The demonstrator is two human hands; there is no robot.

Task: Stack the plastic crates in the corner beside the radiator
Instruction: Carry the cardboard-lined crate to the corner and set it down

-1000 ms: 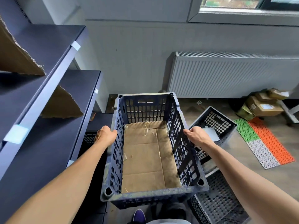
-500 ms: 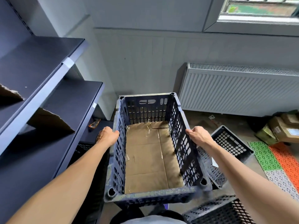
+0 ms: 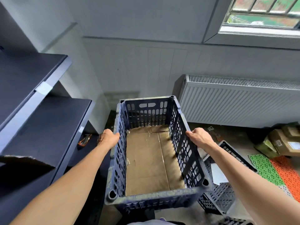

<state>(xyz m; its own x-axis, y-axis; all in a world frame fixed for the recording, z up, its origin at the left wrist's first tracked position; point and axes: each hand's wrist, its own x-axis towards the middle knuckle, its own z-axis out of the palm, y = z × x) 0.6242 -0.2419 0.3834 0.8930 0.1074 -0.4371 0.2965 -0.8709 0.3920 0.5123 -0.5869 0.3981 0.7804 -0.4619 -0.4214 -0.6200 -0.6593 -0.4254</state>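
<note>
Supporting surfaces. Floor [image 3: 235, 135]: brown, bare at 3 o'clock below the radiator [image 3: 243, 104]. On the floor at 4 o'clock stands a dark latticed crate [image 3: 225, 200] with a white sheet [image 3: 217, 174] inside. At 5 o'clock, cut by the frame edge, is the rim of a second crate [image 3: 233, 222]. At 3 o'clock, by the right edge, are cardboard boxes [image 3: 285, 143] with a green box [image 3: 266, 147] just beside them. Near these lie perforated mats, flat and edge to edge: green mat [image 3: 264, 168], orange mat [image 3: 289, 172], white mat [image 3: 288, 191]. Shelving at 9 o'clock: upper shelf [image 3: 24, 82] and middle shelf [image 3: 53, 127], both dark. A torn cardboard piece [image 3: 24, 160] lies on the middle shelf's near end.
</note>
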